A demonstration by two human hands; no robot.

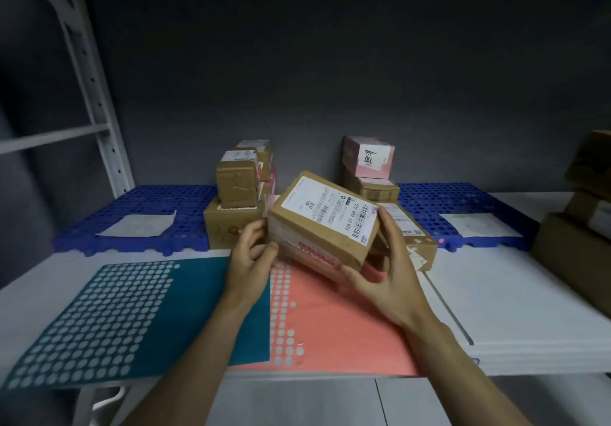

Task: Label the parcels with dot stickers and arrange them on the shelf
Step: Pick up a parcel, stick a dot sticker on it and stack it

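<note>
Both hands, left [253, 253] and right [390, 280], grip a tilted parcel [322, 223] above the pink sticker sheet [330, 319] on the shelf [515, 293]. Labelling stage, apparently; next, a dot must be applied before stacking.

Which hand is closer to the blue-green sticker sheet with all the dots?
Left. The left hand holds the tilted parcel right beside the teal sticker sheet's right edge. The right hand grips the parcel's other side, over the pink sheet, farther away.
</note>
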